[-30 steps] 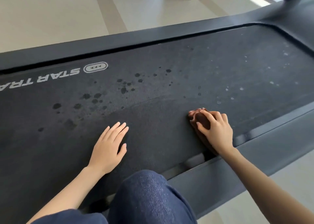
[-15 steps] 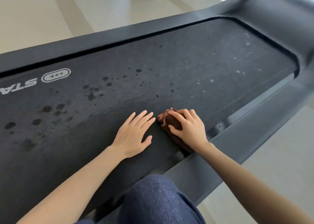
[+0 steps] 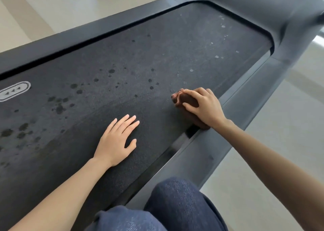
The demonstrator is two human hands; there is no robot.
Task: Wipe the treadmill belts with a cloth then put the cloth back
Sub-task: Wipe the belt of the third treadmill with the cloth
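Observation:
The dark treadmill belt (image 3: 140, 58) runs across the view, marked with dark wet spots on the left and middle and pale specks toward the right end. A bunched brown cloth (image 3: 183, 99) lies on the belt near its near edge, pressed under my right hand (image 3: 204, 106), whose fingers curl over it. My left hand (image 3: 117, 141) rests flat on the belt with fingers spread, holding nothing, to the left of the cloth and a hand's width away from it.
The grey side rail (image 3: 201, 153) borders the belt's near edge and the motor hood (image 3: 263, 8) rises at the right end. A white logo (image 3: 14, 90) is printed at the far left. My knee in blue denim (image 3: 175, 206) is at the bottom. Beige floor surrounds the machine.
The view has shifted toward the belt's right end. My right hand has slid the cloth rightward along the belt, away from my left hand, which stays flat.

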